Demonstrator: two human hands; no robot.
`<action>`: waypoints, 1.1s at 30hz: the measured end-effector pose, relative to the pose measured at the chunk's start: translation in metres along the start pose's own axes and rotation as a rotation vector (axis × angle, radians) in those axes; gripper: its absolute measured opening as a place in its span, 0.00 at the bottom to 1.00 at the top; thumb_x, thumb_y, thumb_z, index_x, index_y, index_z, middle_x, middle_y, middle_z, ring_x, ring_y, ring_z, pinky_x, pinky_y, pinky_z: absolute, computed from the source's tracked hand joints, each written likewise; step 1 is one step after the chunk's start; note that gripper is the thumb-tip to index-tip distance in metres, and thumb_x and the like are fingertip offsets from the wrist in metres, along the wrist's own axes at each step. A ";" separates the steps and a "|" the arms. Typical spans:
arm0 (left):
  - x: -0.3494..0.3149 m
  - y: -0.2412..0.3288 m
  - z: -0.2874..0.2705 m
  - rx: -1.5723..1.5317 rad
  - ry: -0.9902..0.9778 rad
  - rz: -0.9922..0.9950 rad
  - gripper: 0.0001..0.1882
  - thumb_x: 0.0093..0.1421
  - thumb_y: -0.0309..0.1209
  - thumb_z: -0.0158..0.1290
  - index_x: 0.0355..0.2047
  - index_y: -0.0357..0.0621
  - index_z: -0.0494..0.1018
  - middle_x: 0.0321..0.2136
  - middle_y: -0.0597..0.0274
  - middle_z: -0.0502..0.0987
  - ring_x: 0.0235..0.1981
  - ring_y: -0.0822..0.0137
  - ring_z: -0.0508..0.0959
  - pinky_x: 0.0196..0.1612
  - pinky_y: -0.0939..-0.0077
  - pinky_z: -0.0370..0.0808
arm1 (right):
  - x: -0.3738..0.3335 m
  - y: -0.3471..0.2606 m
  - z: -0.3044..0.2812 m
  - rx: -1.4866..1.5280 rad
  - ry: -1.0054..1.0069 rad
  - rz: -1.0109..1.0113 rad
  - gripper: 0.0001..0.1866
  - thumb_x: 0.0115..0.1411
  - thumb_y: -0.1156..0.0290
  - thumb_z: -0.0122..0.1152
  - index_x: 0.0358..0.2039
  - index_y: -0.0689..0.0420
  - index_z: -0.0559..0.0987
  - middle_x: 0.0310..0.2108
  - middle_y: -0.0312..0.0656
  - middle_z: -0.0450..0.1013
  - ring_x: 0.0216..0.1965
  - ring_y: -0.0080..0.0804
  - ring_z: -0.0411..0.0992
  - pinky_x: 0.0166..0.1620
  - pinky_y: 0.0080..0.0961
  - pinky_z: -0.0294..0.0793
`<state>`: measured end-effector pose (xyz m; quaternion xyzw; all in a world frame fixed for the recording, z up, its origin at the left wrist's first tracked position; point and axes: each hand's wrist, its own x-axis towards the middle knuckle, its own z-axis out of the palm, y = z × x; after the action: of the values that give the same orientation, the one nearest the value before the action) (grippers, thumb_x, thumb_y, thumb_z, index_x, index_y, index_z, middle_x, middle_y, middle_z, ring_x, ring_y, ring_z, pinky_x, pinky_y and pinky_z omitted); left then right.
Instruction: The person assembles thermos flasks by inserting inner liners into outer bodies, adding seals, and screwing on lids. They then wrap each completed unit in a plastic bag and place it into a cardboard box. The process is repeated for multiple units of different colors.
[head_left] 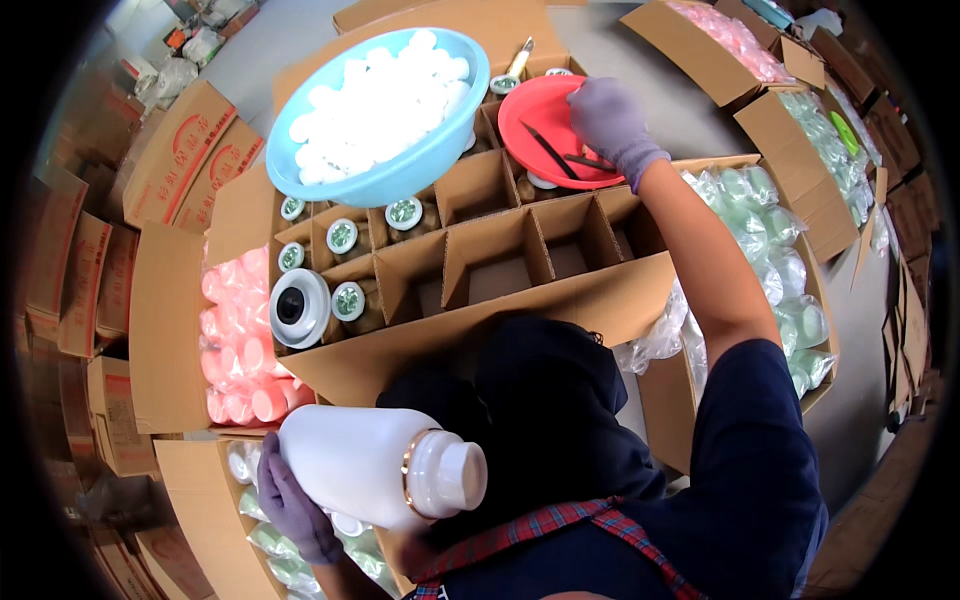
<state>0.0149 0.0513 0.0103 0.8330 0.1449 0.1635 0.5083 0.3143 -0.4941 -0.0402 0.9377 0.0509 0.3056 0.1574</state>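
Flask fills left grip; right grip, blurred over red bowl, holds unclear contents.

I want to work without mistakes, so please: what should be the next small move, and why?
Perhaps the right hand should lift something from the red bowl while the left hand supports the flask: the right hand is over the bowl, where dark items lie, and the cap faces away from the left hand. Blur hides whether the right hand grips anything.

Right fingers in a blur
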 end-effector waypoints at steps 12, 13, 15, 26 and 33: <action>0.034 0.007 0.024 0.375 -0.374 -0.112 0.17 0.69 0.33 0.49 0.48 0.32 0.78 0.40 0.55 0.83 0.40 0.70 0.79 0.46 0.75 0.74 | 0.018 -0.067 0.072 0.120 -0.595 0.039 0.15 0.50 0.61 0.69 0.39 0.49 0.86 0.43 0.49 0.80 0.47 0.37 0.79 0.53 0.31 0.76; 0.033 0.007 0.024 0.406 -0.386 -0.129 0.17 0.69 0.33 0.49 0.47 0.31 0.78 0.38 0.55 0.83 0.38 0.70 0.80 0.45 0.76 0.74 | 0.020 -0.070 0.087 0.213 -0.579 0.075 0.14 0.53 0.62 0.65 0.39 0.50 0.86 0.42 0.47 0.81 0.47 0.38 0.79 0.52 0.33 0.77; 0.024 0.017 0.027 0.445 -0.413 -0.207 0.17 0.67 0.33 0.50 0.45 0.32 0.79 0.35 0.54 0.84 0.36 0.70 0.80 0.44 0.76 0.75 | 0.018 -0.068 0.099 0.361 -0.558 0.144 0.13 0.59 0.64 0.57 0.39 0.53 0.85 0.42 0.44 0.81 0.45 0.39 0.79 0.48 0.37 0.78; 0.012 -0.044 -0.013 0.769 -1.268 0.323 0.12 0.58 0.35 0.53 0.40 0.45 0.79 0.32 0.52 0.82 0.35 0.54 0.82 0.39 0.67 0.78 | -0.096 -0.136 -0.195 1.589 -0.322 -0.020 0.09 0.64 0.69 0.54 0.41 0.57 0.77 0.32 0.41 0.75 0.32 0.30 0.76 0.35 0.29 0.75; -0.001 -0.057 -0.003 0.884 -1.514 0.174 0.12 0.61 0.36 0.52 0.39 0.44 0.80 0.34 0.49 0.82 0.37 0.52 0.82 0.41 0.66 0.78 | -0.228 -0.227 -0.306 1.967 -0.566 -0.172 0.17 0.63 0.66 0.60 0.48 0.61 0.74 0.38 0.51 0.77 0.40 0.47 0.78 0.43 0.34 0.77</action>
<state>0.0087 0.0781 -0.0394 0.8463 -0.2448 -0.4655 0.0847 -0.0504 -0.2424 -0.0078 0.6827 0.3069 -0.1159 -0.6530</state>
